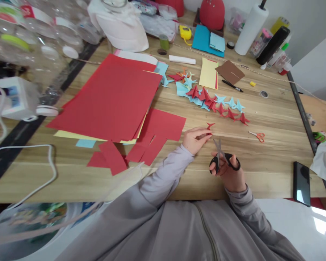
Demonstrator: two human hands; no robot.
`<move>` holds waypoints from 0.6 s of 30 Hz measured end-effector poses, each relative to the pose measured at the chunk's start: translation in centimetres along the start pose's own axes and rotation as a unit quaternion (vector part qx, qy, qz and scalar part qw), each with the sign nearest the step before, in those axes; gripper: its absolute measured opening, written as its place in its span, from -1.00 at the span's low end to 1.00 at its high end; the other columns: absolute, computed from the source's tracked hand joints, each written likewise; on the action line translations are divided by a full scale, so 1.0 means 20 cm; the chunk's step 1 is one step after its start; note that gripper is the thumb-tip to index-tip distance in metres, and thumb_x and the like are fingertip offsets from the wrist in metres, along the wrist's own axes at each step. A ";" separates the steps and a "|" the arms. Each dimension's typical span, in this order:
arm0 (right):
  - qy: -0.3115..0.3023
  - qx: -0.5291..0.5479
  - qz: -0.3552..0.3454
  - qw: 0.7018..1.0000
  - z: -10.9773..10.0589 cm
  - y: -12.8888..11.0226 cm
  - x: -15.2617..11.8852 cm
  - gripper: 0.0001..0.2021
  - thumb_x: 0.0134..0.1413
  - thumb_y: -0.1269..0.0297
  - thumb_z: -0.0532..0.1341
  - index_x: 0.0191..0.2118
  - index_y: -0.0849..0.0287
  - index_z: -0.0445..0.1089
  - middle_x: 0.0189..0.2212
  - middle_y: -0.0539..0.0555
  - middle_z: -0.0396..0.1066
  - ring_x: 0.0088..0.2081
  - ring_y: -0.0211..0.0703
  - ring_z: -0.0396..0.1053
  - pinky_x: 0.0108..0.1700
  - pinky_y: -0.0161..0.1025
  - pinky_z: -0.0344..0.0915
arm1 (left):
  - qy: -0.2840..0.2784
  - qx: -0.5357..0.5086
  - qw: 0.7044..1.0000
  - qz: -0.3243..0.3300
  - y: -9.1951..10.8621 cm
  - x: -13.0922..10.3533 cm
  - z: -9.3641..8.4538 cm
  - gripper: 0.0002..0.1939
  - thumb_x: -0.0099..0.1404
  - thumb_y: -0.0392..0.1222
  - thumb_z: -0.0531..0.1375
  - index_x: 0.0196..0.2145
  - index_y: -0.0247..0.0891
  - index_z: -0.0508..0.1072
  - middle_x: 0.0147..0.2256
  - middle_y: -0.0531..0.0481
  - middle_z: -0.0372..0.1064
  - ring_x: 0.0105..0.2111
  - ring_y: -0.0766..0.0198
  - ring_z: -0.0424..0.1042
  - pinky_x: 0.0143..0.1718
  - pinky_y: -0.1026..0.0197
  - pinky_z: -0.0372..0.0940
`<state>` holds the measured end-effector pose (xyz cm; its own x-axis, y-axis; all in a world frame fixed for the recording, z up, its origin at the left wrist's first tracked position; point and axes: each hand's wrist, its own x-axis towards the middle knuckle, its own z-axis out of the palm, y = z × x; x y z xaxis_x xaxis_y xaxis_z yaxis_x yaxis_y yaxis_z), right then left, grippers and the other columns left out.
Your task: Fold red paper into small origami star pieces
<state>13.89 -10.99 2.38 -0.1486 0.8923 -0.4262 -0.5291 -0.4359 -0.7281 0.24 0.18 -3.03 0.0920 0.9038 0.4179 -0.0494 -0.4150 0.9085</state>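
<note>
Lengthwise, scissors (219,152) are pointed toward the table's (279,130) far edge. They're gripped by the right hand (232,175), red paper (210,125) by the left hand (194,140).

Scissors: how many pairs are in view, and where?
2: black-handled scissors, blades spread, in the right hand; small orange-handled scissors on the table beyond it. Clutter may hide others.

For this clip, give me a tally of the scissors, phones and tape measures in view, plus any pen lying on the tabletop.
Scissors: 2, the black-handled pair in the right hand and the orange-handled pair on the table
Phones: 1, the black phone
Tape measures: 1, the yellow tape measure
Pens: 1, the black pen
Total: 5
</note>
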 end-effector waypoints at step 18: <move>0.021 -0.117 0.029 0.993 0.02 -0.05 -0.02 -0.61 -0.14 0.01 0.36 -0.27 0.22 0.41 -0.57 0.02 0.43 -0.57 -0.29 0.33 -0.58 -0.39 0.09 | -0.054 0.101 0.987 0.110 0.01 0.00 -0.03 -0.89 0.20 -0.26 0.26 -0.31 -0.22 0.59 -0.25 -0.13 0.55 -0.24 0.26 0.54 -0.17 0.22 0.45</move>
<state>14.09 -10.81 3.44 -0.1357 0.8616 -0.4891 -0.3120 -0.5057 -0.8043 -0.43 0.17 -2.85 0.2080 0.7772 0.5939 0.1186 -0.6228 0.7734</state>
